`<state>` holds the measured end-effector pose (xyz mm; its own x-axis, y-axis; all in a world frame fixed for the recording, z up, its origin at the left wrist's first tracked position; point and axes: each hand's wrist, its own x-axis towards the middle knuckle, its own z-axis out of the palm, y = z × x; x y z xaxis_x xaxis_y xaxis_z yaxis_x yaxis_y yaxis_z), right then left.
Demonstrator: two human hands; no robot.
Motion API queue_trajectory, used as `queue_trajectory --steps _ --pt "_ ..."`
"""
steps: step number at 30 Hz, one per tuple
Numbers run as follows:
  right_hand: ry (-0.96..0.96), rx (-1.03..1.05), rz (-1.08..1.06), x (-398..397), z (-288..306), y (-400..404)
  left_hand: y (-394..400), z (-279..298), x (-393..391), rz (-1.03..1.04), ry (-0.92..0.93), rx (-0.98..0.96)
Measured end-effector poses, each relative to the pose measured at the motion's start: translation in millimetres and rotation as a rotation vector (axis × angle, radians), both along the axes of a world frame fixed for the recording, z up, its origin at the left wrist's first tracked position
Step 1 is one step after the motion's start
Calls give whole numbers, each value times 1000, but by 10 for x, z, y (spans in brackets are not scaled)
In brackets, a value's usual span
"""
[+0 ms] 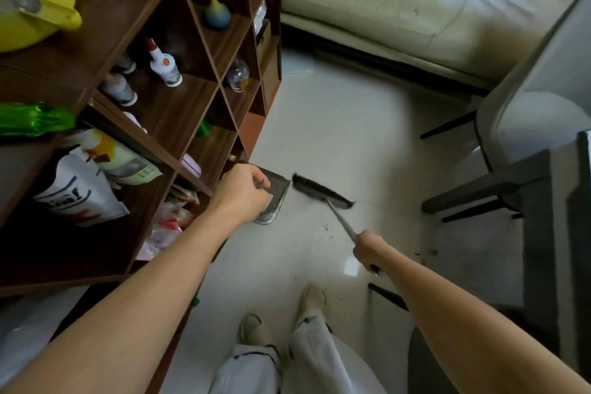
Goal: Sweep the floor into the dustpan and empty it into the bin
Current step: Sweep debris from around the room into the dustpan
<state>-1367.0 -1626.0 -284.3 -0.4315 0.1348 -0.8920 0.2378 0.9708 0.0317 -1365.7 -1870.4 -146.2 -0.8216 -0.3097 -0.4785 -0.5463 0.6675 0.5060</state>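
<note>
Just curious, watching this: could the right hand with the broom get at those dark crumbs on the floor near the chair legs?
Probably yes. The right hand grips the broom, and bare floor lies between its head and the crumbs. The chair legs beside them might crowd the stroke.

I see a glossy pale tiled floor (335,137), a dark brown wooden cubby shelf (166,96) at left, a cream leather sofa (399,0) beyond, and a grey padded chair (527,99) at right.
</note>
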Motion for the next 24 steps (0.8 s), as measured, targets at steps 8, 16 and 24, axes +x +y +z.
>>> queue_trajectory --steps 8,16,24 --pt "79 -187 -89 -78 357 482 251 -59 -197 84 183 134" --pt "189 -241 -114 -464 -69 -262 -16 -156 -564 10 339 140" --pt "56 -222 172 -588 -191 -871 -18 -356 -553 -6 334 177"
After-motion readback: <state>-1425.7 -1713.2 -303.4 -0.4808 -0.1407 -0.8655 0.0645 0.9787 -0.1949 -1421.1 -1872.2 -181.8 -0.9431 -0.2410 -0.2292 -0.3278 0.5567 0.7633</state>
